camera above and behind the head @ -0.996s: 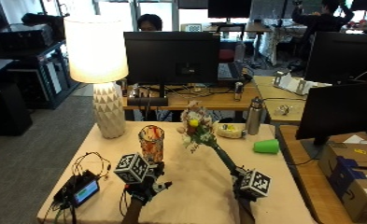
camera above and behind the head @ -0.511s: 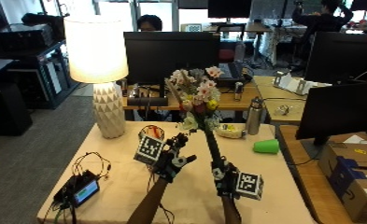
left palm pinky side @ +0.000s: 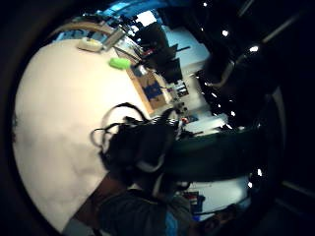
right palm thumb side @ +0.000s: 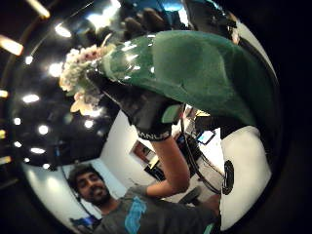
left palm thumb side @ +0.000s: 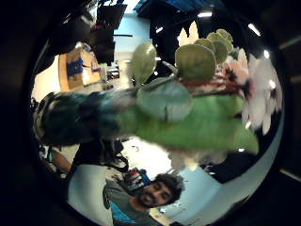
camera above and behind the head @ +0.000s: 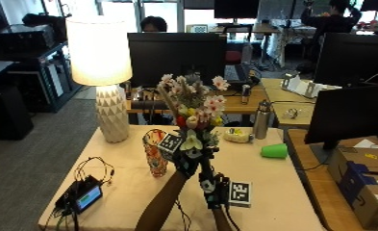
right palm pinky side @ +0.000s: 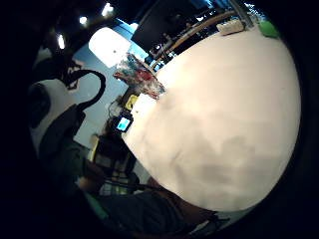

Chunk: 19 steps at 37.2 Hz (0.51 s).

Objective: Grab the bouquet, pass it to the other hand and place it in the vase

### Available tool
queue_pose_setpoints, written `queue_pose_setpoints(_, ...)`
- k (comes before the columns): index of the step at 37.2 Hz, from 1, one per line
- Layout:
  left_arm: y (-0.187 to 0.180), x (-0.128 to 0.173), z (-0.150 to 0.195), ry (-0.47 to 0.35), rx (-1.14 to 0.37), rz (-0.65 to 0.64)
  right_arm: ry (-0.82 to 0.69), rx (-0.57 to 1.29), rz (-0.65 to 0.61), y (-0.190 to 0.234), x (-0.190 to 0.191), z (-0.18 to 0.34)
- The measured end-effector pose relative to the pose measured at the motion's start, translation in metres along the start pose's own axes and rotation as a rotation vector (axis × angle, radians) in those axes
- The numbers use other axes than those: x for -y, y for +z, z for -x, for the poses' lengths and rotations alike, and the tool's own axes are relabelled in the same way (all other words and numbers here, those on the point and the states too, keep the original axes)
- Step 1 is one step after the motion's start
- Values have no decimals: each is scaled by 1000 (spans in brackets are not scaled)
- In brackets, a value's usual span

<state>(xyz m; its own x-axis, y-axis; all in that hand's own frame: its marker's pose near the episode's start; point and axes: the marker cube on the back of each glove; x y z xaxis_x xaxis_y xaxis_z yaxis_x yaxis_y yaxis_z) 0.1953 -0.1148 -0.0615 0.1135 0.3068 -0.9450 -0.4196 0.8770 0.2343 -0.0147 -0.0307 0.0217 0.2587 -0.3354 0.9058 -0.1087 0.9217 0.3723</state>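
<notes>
While both hands, left (camera above and behind the head: 187,161) and right (camera above and behind the head: 213,186), grip the bouquet (camera above and behind the head: 192,113), the vase (camera above and behind the head: 155,152) stands on the table (camera above and behind the head: 265,185). A lamp (camera above and behind the head: 102,67) glows there; monitors (camera above and behind the head: 176,50) stand behind.

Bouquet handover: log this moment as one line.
phase: handover | bouquet: upright above table | left hand: grips stem | right hand: grips stem below | vase: empty, beside

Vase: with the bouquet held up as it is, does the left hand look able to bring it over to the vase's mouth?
Probably yes. The left hand grips the bouquet upright, and the vase stands just beside it with nothing between them.
</notes>
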Motion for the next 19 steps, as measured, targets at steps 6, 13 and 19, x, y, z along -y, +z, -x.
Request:
queue_pose_setpoints(6, 6, 0, -4, -75, -52, -18, -40, 40, 5, 11, -1, -3)
queue_pose_setpoints(13, 5, 3, -2, -63, -49, -7, -13, -5, 1, 16, -4, -14)
queue_pose_setpoints(19, 7, 3, -9, -92, -5, 6, 23, 32, 16, 22, -6, -7)
